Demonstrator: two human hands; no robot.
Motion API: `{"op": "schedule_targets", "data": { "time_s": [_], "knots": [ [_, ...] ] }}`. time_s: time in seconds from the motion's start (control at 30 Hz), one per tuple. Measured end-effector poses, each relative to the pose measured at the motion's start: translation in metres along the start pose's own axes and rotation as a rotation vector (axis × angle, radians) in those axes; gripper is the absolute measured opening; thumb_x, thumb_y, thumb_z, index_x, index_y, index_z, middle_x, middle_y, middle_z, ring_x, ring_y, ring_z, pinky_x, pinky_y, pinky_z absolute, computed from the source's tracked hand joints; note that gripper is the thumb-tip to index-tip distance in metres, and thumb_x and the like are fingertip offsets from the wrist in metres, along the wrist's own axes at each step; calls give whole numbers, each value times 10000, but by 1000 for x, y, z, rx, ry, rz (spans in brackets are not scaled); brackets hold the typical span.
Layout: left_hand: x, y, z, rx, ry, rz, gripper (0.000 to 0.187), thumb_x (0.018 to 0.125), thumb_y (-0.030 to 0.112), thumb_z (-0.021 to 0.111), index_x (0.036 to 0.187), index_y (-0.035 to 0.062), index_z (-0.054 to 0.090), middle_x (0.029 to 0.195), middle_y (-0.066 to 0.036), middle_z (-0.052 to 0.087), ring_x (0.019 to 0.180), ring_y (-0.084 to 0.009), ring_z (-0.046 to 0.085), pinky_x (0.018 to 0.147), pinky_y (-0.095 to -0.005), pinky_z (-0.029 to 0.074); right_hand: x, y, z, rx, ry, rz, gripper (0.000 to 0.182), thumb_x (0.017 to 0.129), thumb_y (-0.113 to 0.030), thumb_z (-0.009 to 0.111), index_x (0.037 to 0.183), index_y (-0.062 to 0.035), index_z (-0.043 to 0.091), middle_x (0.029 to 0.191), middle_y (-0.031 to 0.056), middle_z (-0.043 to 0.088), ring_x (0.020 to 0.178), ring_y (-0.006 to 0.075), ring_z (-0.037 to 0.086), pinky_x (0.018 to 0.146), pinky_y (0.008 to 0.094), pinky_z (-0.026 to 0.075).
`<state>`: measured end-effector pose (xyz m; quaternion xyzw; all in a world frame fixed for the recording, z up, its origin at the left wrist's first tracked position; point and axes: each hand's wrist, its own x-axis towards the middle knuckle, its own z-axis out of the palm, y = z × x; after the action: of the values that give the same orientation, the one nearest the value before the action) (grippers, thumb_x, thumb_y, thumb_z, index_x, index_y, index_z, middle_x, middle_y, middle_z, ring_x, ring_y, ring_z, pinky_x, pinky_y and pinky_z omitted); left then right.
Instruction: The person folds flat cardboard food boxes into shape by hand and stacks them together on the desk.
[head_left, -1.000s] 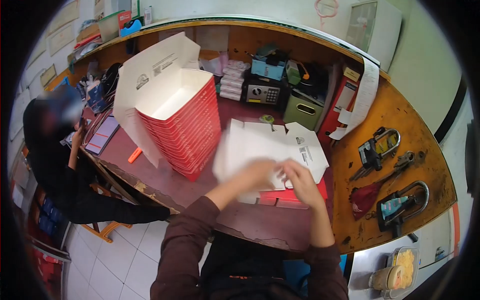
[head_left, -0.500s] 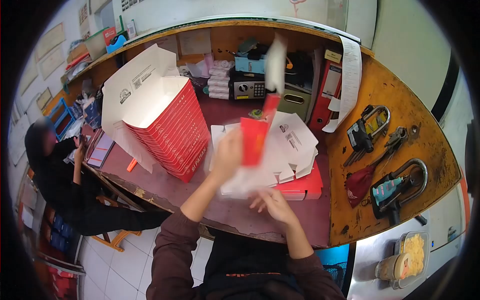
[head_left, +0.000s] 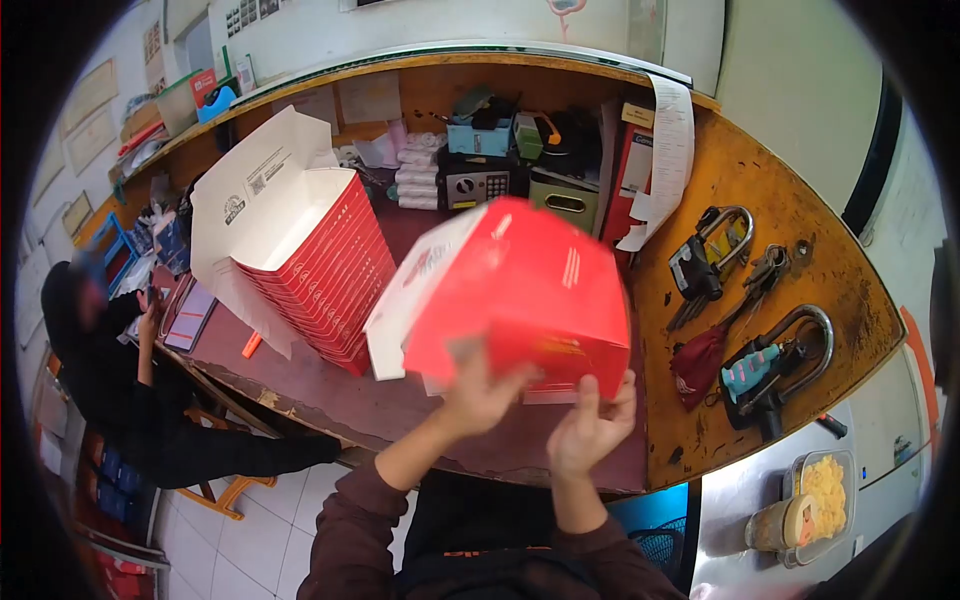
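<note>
A red cardboard food box [head_left: 540,270], partly folded and with a white flap to its left, is tilted up in front of me. My left hand [head_left: 478,395] grips its near edge, the fingers slightly blurred against the red panel. At the box's near right corner, my right hand [head_left: 594,425] pinches the cardboard between thumb and fingers. Left of it stands a leaning stack of nested red boxes [head_left: 325,270] with white insides and a raised white lid. The flat cardboard pieces under the held box are mostly hidden.
Padlocks [head_left: 705,260], keys [head_left: 768,265] and a maroon pouch [head_left: 695,365] lie on the wooden side panel. A small safe [head_left: 478,188] and a red binder [head_left: 630,180] stand at the back. A person in black [head_left: 110,370] sits at left; food containers [head_left: 815,500] are at lower right.
The blurred cardboard piece is now a wide, partly folded red box. My left hand has come lower, and my right hand has closed on the box's corner. The view has shifted slightly.
</note>
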<state>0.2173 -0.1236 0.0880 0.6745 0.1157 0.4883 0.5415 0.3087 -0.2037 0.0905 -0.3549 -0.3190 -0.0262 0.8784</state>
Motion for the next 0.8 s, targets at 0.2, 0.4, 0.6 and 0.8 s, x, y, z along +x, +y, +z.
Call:
{"op": "schedule_targets", "data": {
  "time_s": [0.2, 0.4, 0.6, 0.8],
  "knots": [
    [-5, -18, -10, -183, 90, -83, 358, 864, 145, 482, 1187, -1, 434, 1160, -119, 487, 1161, -180, 400, 920, -354, 391, 7, -8, -11, 846, -89, 774, 292, 778, 38, 573, 1053, -47, 522, 927, 19, 566, 830, 85, 521, 647, 223, 422],
    [9, 48, -30, -897, -11, -355, 459, 808, 215, 554, 1211, 27, 441, 1185, -99, 489, 1159, -191, 411, 907, -328, 393, 2, -20, -7, 257, -92, 302, 443, 760, 35, 567, 1172, -53, 429, 1075, 64, 528, 956, 166, 521, 810, 307, 436],
    [-20, 29, 2, -401, 200, -89, 366, 843, 279, 562, 1116, 41, 515, 1068, -58, 570, 977, -149, 538, 872, -318, 408, -52, 2, 6, 451, -270, 366, 612, 729, 16, 606, 1266, -55, 323, 1241, 94, 423, 1139, 217, 426, 964, 411, 328],
    [-3, 53, -20, -792, 192, -661, 439, 868, 336, 484, 1181, 33, 435, 1124, -100, 529, 1030, -195, 517, 880, -357, 409, -37, 35, -35, -114, -789, 86, 577, 772, -117, 633, 1253, -9, 333, 1216, 117, 445, 1054, 182, 486, 866, 338, 416]
  ]
}}
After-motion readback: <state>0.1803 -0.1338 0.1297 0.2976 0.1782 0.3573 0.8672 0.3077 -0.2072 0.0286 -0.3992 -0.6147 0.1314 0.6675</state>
